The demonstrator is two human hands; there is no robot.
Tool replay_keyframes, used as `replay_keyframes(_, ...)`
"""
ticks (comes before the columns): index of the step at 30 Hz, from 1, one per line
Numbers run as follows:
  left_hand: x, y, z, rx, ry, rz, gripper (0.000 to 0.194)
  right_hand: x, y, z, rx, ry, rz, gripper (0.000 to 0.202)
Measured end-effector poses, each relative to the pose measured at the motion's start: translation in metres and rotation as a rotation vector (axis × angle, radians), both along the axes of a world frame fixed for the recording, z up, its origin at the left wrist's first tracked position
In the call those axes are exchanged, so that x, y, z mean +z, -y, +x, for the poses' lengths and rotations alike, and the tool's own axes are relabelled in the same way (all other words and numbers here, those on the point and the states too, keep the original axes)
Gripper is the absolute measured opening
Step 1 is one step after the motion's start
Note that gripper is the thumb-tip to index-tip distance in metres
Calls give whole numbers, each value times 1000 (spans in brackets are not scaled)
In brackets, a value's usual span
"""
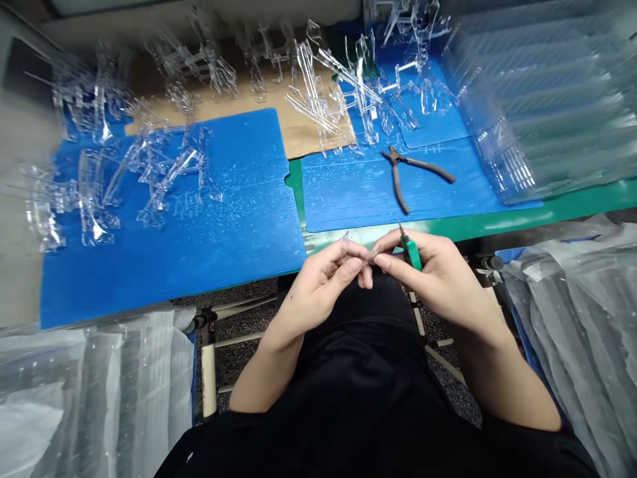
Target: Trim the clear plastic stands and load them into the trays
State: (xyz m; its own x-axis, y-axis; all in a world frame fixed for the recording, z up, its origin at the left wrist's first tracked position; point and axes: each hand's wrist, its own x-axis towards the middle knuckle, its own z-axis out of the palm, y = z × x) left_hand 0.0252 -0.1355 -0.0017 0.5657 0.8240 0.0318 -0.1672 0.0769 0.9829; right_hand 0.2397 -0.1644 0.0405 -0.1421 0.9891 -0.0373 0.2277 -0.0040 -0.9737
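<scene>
My left hand (331,282) is closed on a small clear plastic part (367,259), just in front of the table's edge. Thumb and forefinger of my right hand (430,269) pinch the same part from the other side. Tucked in my right hand is a green-handled cutter (412,253) with a thin dark tip pointing up; the rest of it is hidden by the fingers. Beyond my hands a pair of side cutters (398,166) lies with handles spread on a blue sheet (343,192).
Clear plastic mouldings lie in heaps on the left blue sheet (239,219) and on brown cardboard (286,133) behind. Stacked clear trays (547,99) stand at the right. Bins with white wrapped sheets flank me at left (99,378) and right (582,312).
</scene>
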Motion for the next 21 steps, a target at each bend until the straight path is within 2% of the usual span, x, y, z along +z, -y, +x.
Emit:
replay_keyframes(3,4,10,-14,187,-179,261,12,5,12,0,-60,295,168,19)
replay_keyframes(5,10,17,-21,269,-260,444,13,10,21,1,-23,450,268,16)
replay_keyframes(8,19,22,-27,331,-408,694,16,18,34,3,52,616,398,14)
replay_keyframes(10,23,22,-27,333,-487,798,15,22,40,4,80,685,451,15)
replay_keyframes(15,28,21,-25,319,-527,865,17,24,46,7,125,764,491,17)
replay_keyframes(21,33,24,-26,295,-541,884,18,25,49,10,141,730,491,16)
